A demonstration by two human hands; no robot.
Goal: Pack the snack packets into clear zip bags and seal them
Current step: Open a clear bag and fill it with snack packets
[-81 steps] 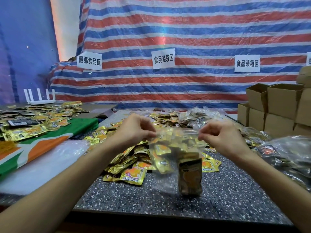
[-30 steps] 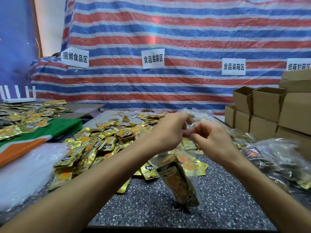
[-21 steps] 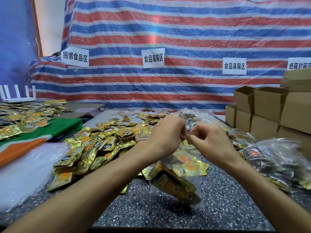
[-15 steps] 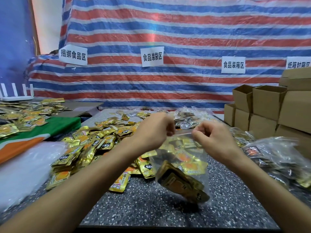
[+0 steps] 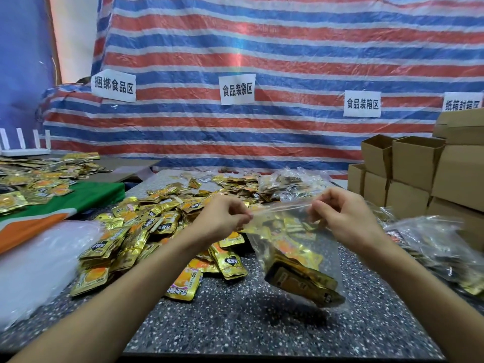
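Both hands pinched the top strip of a clear zip bag (image 5: 296,231), the left hand (image 5: 222,218) at its left corner, the right hand (image 5: 343,218) at its right, well apart. The bag hung above the speckled counter (image 5: 235,323), gold foil snack packets (image 5: 301,279) slumped inside. Whether the zip was sealed could not be made out. Loose glossy packets (image 5: 136,231) lay heaped to the left; crinkled filled bags (image 5: 440,247) were cut off at right.
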